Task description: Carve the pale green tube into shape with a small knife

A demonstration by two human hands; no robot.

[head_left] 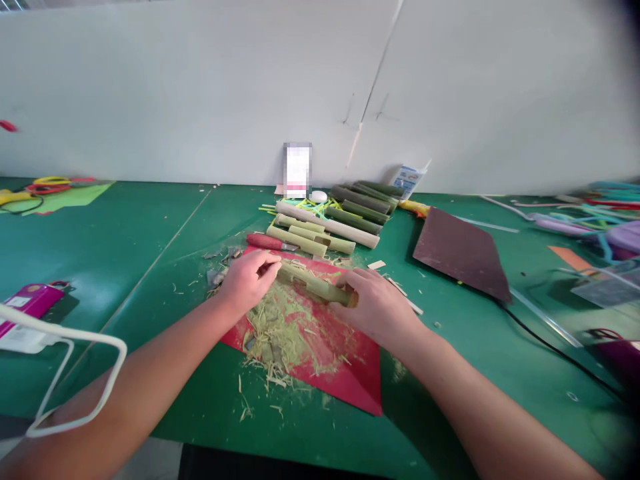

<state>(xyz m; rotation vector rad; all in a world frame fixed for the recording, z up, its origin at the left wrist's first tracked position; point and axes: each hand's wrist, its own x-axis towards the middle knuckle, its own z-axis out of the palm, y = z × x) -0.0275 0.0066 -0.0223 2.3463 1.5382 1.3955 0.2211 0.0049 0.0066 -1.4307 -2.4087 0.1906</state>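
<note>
A pale green bamboo tube [314, 283] with a notch cut in its upper side lies between my hands, just over a red mat [357, 373]. My right hand [375, 300] is wrapped round its right end. At the tube's left end, the fingers of my left hand [250, 277] are pinched together. Shavings and dust [273, 337] are heaped on the mat under the tube. A red-handled knife [265, 242] rests behind my left hand, its blade partly out of sight. More cut bamboo tubes [300, 240] lie in a row behind the mat.
Dark green bamboo pieces [363, 203] lie near the white wall. To the right are a brown board [460, 253] and a black cable [555, 350]. A white wire frame [117, 347] rises at left, near a magenta box [43, 303]. Scissors [50, 185] lie farther back.
</note>
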